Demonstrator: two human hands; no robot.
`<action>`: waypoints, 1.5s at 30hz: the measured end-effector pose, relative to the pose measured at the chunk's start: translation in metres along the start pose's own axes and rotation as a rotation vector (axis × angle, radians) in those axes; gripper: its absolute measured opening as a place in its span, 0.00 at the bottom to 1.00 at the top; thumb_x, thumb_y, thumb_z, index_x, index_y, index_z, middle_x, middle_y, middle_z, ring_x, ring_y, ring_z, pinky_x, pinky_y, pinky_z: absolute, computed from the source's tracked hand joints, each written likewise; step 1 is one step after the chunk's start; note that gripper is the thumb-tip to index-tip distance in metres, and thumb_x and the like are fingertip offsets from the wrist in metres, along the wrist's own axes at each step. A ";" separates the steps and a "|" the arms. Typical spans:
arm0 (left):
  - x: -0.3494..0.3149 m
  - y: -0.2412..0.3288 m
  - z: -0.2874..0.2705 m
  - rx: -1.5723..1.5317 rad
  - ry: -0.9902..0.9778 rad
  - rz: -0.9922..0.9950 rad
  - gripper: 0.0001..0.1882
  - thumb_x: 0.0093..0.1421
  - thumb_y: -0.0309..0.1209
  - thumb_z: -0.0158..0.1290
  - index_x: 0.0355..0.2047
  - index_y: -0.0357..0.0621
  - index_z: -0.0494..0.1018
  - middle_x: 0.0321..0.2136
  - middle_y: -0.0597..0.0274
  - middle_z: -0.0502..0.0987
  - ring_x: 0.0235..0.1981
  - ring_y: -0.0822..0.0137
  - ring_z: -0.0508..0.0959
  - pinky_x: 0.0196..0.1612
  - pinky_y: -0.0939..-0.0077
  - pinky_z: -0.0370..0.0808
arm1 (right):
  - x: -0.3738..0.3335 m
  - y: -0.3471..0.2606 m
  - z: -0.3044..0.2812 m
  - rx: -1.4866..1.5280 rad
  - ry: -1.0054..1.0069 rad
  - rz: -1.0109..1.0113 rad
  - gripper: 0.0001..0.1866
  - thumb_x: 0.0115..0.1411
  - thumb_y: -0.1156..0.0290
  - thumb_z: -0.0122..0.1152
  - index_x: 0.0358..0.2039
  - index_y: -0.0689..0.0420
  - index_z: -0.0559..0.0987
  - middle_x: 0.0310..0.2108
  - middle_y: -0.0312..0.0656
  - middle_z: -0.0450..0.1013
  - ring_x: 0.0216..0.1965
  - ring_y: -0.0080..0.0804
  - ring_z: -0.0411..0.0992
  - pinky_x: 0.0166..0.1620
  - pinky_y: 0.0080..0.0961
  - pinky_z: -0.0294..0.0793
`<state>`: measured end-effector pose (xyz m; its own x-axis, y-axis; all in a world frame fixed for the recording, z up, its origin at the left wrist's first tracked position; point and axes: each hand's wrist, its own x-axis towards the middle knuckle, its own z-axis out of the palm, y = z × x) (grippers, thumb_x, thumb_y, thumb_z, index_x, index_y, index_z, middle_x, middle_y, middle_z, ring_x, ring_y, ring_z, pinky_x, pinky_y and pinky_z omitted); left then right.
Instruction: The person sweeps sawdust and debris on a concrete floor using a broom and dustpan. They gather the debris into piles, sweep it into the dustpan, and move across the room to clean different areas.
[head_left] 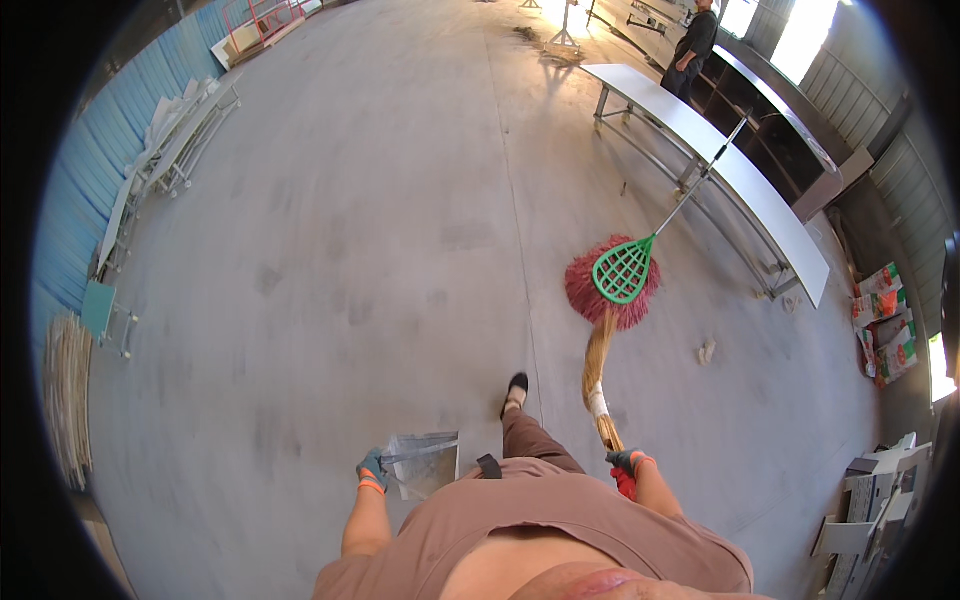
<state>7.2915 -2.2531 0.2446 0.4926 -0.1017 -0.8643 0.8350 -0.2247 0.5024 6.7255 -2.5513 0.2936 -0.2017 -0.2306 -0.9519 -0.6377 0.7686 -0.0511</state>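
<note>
My left hand [371, 468], in a grey-green glove with an orange cuff, is closed on a metal dustpan [428, 468] at my left side. On the right, my gloved right hand [627, 462] grips the near end of a long tan straw broom [596, 372] with a white wrap around it. Something red shows under that hand. The straw's far end meets the red bristles of a second broom [622, 270], which has a green lattice head. Its metal pole slants away toward the white table; whether the two brooms are joined, I cannot tell.
A long white table [735, 165] stands at the right, with a person [690, 50] in dark clothes behind it. A crumpled scrap [707, 351] lies on the grey floor. Printed sacks [885, 325] and flattened boxes [875, 510] line the right; folding frames [190, 140] stand at left.
</note>
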 end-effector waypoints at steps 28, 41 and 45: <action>0.371 0.587 0.671 0.024 0.030 0.000 0.07 0.50 0.39 0.57 0.21 0.56 0.71 0.23 0.70 0.71 0.27 0.65 0.70 0.36 0.59 0.69 | 0.076 -1.105 -0.161 -0.101 0.202 -0.456 0.28 0.47 0.47 0.70 0.37 0.60 0.83 0.29 0.40 0.77 0.28 0.27 0.71 0.34 0.32 0.71; 0.531 0.830 1.011 -0.044 0.041 -0.077 0.09 0.53 0.42 0.59 0.26 0.56 0.72 0.26 0.70 0.74 0.30 0.66 0.71 0.38 0.61 0.68 | 0.174 -1.426 -0.251 0.007 0.068 -0.075 0.20 0.51 0.52 0.69 0.33 0.57 0.82 0.24 0.44 0.77 0.22 0.34 0.74 0.27 0.39 0.73; 0.549 0.908 1.105 -0.038 0.123 -0.065 0.11 0.54 0.45 0.59 0.31 0.55 0.74 0.31 0.70 0.76 0.36 0.66 0.72 0.42 0.61 0.67 | 0.153 -1.612 -0.304 0.069 0.072 -0.017 0.16 0.55 0.56 0.64 0.29 0.57 0.78 0.21 0.43 0.75 0.17 0.36 0.69 0.22 0.39 0.68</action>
<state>8.0487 -3.5836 0.1977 0.4619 0.0316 -0.8864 0.8735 -0.1895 0.4484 7.4970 -4.0068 0.3224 -0.2458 -0.2839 -0.9268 -0.5894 0.8028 -0.0896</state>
